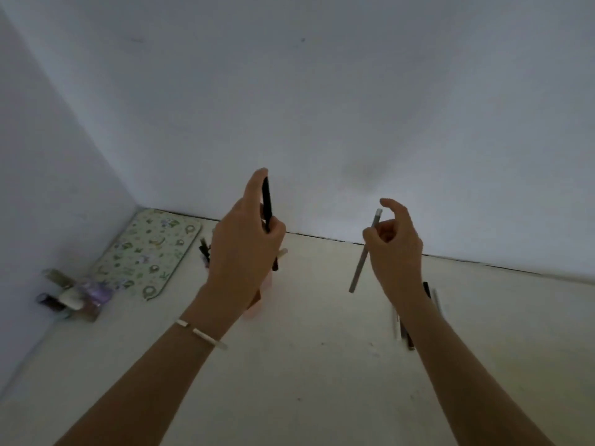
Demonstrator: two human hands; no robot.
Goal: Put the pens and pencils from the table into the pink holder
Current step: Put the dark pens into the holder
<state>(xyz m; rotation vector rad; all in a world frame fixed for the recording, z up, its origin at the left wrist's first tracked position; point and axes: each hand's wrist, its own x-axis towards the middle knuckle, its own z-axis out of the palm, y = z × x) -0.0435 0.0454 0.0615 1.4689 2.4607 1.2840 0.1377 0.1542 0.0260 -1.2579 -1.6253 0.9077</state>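
Note:
My left hand (pixel 244 249) is raised over the pink holder (pixel 260 292) and grips a black pen (pixel 267 201) held nearly upright. The holder is mostly hidden behind that hand; dark pens (pixel 204 251) and a pale one (pixel 282 252) stick out of it on either side. My right hand (pixel 397 249) hovers to the right, pinching a grey pencil (pixel 363 255) that slants down to the left, its index finger lifted. Several pens and pencils (pixel 406 326) lie on the cream table (pixel 306 365) under my right wrist.
A patterned green and white tray (pixel 151 252) leans in the back left corner. A cluster of small bottles (pixel 72 296) sits on the table in front of it. White walls close the table at the back and the left.

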